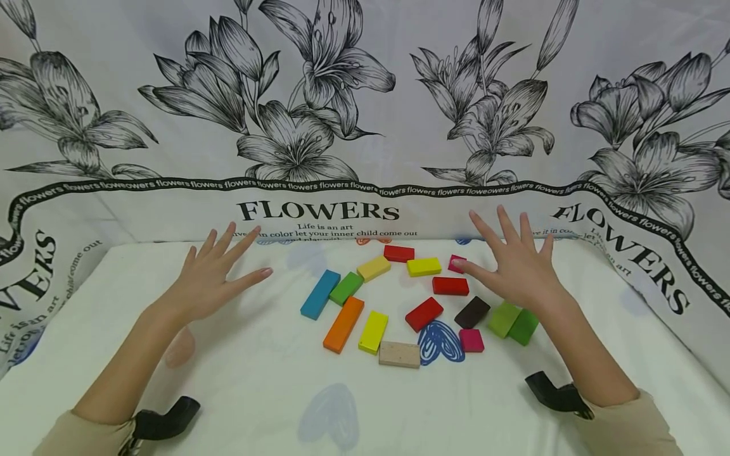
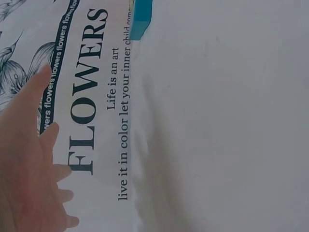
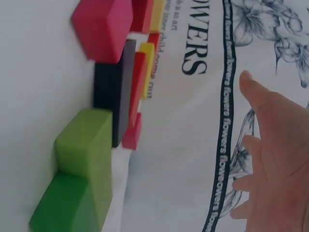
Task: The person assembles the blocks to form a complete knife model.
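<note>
Left hand (image 1: 208, 285) is hovering over white cloth (image 1: 251, 367), fingers spread wide, gripping nothing. Right hand (image 1: 523, 269) is hovering too, fingers splayed, holding nothing; its thumb is overlapping the small pink block (image 3: 132, 133) in the head view, apart from it in the right wrist view. Below that wrist, a light green block (image 1: 503, 318) is touching a dark green block (image 1: 524, 327); a low wrist could be knocking the pair askew.

Between the hands, more blocks are lying in a loose ring. The blue block (image 1: 320, 295) is sitting just beside a green one (image 1: 346, 288), so a careless pinch could be nudging both. Cloth is looking soft; any tug could be shifting everything.

Pieces are showing flat faces, crisp edges; the beige block (image 1: 399, 354) is looking like bare wood. Beyond, a flower-printed cloth (image 1: 388, 152) is hanging.
</note>
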`<state>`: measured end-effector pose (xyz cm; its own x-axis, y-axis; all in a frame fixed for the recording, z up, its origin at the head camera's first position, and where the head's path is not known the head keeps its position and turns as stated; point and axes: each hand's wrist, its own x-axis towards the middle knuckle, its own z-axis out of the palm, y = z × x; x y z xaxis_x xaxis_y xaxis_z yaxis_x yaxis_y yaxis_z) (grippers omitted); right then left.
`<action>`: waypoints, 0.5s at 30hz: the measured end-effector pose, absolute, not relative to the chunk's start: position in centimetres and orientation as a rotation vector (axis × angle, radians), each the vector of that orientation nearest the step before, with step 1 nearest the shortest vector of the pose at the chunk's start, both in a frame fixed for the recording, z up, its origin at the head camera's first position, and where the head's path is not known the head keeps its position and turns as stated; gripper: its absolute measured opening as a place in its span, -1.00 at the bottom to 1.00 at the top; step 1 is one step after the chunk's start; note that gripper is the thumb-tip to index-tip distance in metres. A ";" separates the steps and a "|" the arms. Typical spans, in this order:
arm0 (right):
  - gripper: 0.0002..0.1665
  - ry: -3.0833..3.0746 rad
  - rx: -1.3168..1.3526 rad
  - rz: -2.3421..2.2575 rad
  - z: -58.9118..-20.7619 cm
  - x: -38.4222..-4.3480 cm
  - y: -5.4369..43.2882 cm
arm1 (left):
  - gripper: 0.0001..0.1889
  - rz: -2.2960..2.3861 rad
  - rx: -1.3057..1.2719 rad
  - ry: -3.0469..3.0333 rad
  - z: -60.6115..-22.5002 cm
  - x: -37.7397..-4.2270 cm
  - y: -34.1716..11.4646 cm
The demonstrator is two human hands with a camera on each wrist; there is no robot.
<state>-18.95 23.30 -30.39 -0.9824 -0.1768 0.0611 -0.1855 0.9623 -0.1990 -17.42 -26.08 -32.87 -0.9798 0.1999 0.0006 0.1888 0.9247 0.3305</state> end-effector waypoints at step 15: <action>0.14 -3.081 0.410 0.391 -29.1 -19.6 17.6 | -0.15 0.970 0.440 2.911 -34.2 -18.1 -23.5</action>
